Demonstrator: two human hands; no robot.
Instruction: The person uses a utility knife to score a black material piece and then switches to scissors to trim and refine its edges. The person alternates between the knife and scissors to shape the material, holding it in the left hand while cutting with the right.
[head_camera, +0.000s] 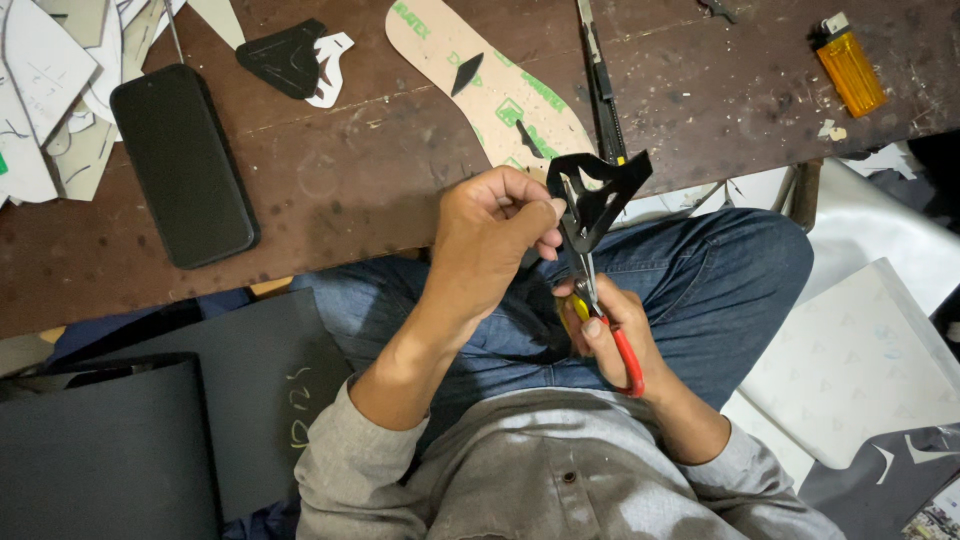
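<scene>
My left hand (492, 235) pinches a black cut-out piece of sheet material (595, 190) just in front of the table edge. My right hand (612, 335) grips scissors with red and yellow handles (610, 330); their blades point up into the black piece. Both hands hover over my lap, above blue jeans.
On the brown worktable (350, 170) lie a black phone (185, 165), a tan insole-shaped pattern (490, 85), a utility knife (600, 80), an orange lighter (850, 68), a small black cut piece (285, 55) and paper patterns (45, 90). Dark sheets (150, 430) lie at the left, white sheets (860, 360) at the right.
</scene>
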